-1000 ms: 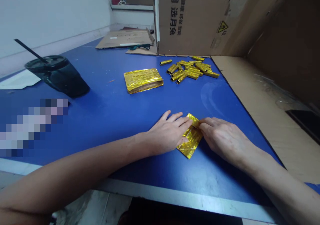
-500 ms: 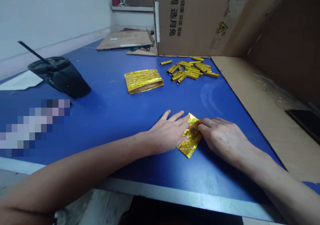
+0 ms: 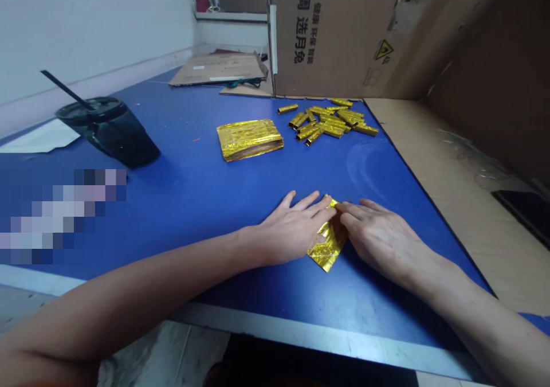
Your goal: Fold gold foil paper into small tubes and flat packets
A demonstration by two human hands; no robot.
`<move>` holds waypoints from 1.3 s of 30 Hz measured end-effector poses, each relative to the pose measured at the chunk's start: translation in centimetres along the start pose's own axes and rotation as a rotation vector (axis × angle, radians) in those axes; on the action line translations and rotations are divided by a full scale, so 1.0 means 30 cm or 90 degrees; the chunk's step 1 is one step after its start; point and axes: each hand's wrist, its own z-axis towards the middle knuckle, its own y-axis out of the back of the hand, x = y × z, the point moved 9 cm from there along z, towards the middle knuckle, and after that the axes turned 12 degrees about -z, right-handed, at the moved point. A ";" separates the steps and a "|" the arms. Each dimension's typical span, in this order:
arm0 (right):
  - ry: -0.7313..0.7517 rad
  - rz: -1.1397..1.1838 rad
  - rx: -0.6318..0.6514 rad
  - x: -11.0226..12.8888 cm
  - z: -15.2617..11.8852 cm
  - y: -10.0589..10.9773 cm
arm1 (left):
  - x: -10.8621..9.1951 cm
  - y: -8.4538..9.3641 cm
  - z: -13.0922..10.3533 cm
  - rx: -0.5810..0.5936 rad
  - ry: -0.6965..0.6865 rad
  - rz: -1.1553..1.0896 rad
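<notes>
A sheet of gold foil paper point(image 3: 327, 254) lies on the blue table near its front edge. My left hand point(image 3: 292, 229) rests flat across the sheet's left side with the fingers spread. At the right edge, my right hand point(image 3: 376, 232) has its fingers closed on the paper, and that side looks raised or folded toward the left fingers. The right fingertips are partly hidden. Beyond the hands sits a stack of gold foil paper point(image 3: 250, 137). Farther right is a loose pile of folded gold foil pieces point(image 3: 330, 120), some showing hollow ends.
A dark cup with a straw point(image 3: 114, 132) stands on the left of the blue table point(image 3: 193, 192), near a pixelated patch. A large cardboard box point(image 3: 339, 37) rises at the back. Flat cardboard point(image 3: 219, 69) lies back left; brown board point(image 3: 447, 203) runs along the right.
My right hand has shifted slightly left, bringing the paper's right edge over toward my left fingers. My left hand stays on the sheet. The whole view has shifted a little.
</notes>
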 end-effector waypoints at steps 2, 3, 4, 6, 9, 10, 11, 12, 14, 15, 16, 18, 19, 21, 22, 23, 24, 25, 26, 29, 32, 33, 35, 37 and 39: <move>0.000 0.009 -0.003 -0.004 0.001 -0.001 | -0.006 -0.008 -0.001 0.010 -0.022 0.006; -0.001 0.014 -0.006 -0.006 0.002 -0.001 | -0.007 -0.011 -0.001 0.013 -0.029 0.008; -0.003 0.020 -0.009 -0.010 0.002 -0.002 | -0.007 -0.013 -0.002 0.016 -0.031 0.009; -0.007 0.029 -0.012 -0.017 0.001 -0.003 | -0.005 -0.012 -0.004 0.016 -0.033 0.008; -0.010 0.036 -0.016 -0.024 -0.001 -0.004 | -0.009 -0.012 -0.005 0.016 -0.037 0.006; -0.012 0.037 -0.017 -0.025 -0.002 -0.004 | -0.010 -0.013 -0.005 0.013 -0.035 0.003; -0.013 0.037 -0.019 -0.027 -0.002 -0.004 | -0.010 -0.012 -0.004 0.007 -0.031 0.000; -0.015 0.037 -0.021 -0.028 -0.002 -0.004 | -0.009 -0.011 -0.004 -0.002 -0.027 -0.003; -0.017 0.033 -0.024 -0.028 -0.002 -0.004 | -0.010 -0.008 -0.002 -0.022 -0.022 -0.006; -0.017 0.029 -0.026 -0.028 -0.002 -0.003 | -0.012 -0.006 -0.002 -0.029 -0.022 -0.005; -0.017 0.027 -0.027 -0.027 -0.002 -0.002 | -0.014 -0.007 -0.002 -0.031 -0.025 -0.003; -0.014 0.024 -0.029 -0.025 -0.002 -0.001 | -0.021 -0.008 -0.003 -0.023 -0.036 -0.002; -0.013 0.024 -0.028 -0.026 -0.001 -0.001 | -0.024 -0.008 -0.004 -0.019 -0.040 -0.006; -0.016 0.025 -0.023 -0.028 -0.001 -0.002 | -0.028 0.000 -0.006 -0.022 -0.043 -0.014; -0.018 0.027 -0.020 -0.030 0.000 -0.003 | -0.029 0.004 -0.008 -0.024 -0.045 -0.017; -0.020 0.030 -0.018 -0.033 0.001 -0.003 | -0.031 0.007 -0.009 -0.025 -0.047 -0.018; -0.020 0.034 -0.014 -0.034 0.001 -0.004 | -0.033 0.007 -0.011 -0.022 -0.049 -0.016; -0.020 0.037 -0.011 -0.035 0.002 -0.005 | -0.035 0.006 -0.012 -0.017 -0.052 -0.012; -0.020 0.041 -0.008 -0.036 0.002 -0.006 | -0.038 0.005 -0.014 -0.014 -0.057 -0.006; -0.019 0.054 0.005 -0.039 0.001 -0.008 | -0.046 0.007 -0.020 -0.025 -0.076 0.009; -0.023 0.067 0.012 -0.043 -0.001 -0.006 | -0.051 0.009 -0.024 -0.040 -0.091 0.020; -0.022 0.069 0.010 -0.043 -0.001 -0.004 | -0.051 0.008 -0.024 -0.039 -0.091 0.022; -0.020 0.071 0.005 -0.042 -0.001 -0.001 | -0.048 0.005 -0.023 -0.030 -0.086 0.021; -0.017 0.067 -0.005 -0.041 -0.001 0.002 | -0.044 0.003 -0.021 -0.018 -0.079 0.015; -0.013 0.059 -0.018 -0.039 -0.001 0.007 | -0.044 0.003 -0.019 -0.009 -0.077 0.010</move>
